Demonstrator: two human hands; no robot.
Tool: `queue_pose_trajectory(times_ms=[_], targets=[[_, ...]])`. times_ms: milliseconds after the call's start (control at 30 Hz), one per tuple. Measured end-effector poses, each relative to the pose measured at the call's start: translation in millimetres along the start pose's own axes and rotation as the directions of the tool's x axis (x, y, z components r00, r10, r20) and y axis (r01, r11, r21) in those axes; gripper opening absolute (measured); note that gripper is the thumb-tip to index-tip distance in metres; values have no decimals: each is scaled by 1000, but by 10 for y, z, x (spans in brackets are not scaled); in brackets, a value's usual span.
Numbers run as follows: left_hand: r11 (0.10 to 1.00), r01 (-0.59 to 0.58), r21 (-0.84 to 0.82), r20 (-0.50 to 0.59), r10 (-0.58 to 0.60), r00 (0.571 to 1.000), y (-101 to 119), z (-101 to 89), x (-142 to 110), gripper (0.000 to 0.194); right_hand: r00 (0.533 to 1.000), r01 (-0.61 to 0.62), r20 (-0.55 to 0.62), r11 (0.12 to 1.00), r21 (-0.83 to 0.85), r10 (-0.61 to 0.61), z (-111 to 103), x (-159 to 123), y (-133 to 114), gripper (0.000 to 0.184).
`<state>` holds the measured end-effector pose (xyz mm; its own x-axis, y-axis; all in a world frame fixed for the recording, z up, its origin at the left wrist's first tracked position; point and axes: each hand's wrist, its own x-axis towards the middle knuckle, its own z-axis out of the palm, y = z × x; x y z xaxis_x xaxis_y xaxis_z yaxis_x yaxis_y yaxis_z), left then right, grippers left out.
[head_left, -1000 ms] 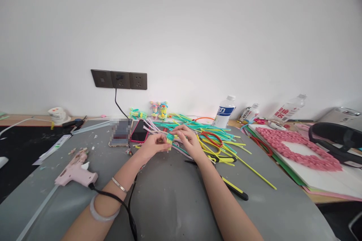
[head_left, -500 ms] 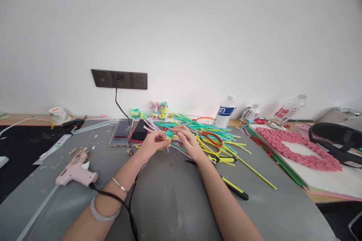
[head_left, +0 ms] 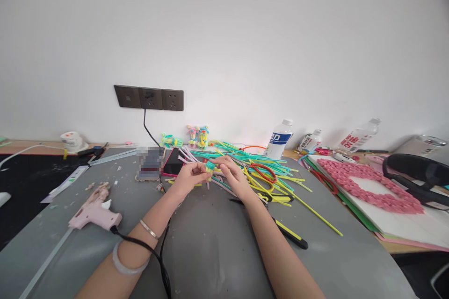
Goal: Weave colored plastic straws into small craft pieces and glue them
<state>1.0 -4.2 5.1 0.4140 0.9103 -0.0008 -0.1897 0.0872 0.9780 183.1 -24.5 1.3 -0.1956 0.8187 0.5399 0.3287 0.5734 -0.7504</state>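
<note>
A small teal and yellow pipe-cleaner piece (head_left: 209, 168) is held upright above the grey table mat (head_left: 199, 247). My left hand (head_left: 187, 179) pinches its left side between thumb and fingers. On the other side my right hand (head_left: 234, 177) has its bent fingertips against the piece, partly hiding it. Behind and to the right of my hands lies a loose heap of teal, yellow and lilac pipe cleaners (head_left: 280, 164). Red-handled scissors (head_left: 264, 172) rest in that heap, and yellow-and-black pliers (head_left: 291, 234) lie beside my right forearm.
A pink glue gun (head_left: 96, 212) lies at left, its black cable crossing my left forearm. Finished pipe-cleaner figures (head_left: 202, 137) stand by the wall. Phones (head_left: 172, 162), a blue-labelled bottle (head_left: 278, 140) and a pink wreath-like ring (head_left: 372, 187) on paper surround the work area.
Both hands stay almost in place around the pipe-cleaner piece. Slight finger movement shows at the piece; the camera view has shifted a little.
</note>
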Motion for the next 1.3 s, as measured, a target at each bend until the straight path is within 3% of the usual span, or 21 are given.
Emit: queue_pose_trajectory(times_ms=[400,1300], targets=[[998,-51,-24,-80,49,996,24,-47,24,45,999,-46,27,998,36,45,18,-14,5,41],[997,-74,22,-72,76,995,-3,-63,36,44,999,-31,-26,999,12,32,53,-26,57,31]])
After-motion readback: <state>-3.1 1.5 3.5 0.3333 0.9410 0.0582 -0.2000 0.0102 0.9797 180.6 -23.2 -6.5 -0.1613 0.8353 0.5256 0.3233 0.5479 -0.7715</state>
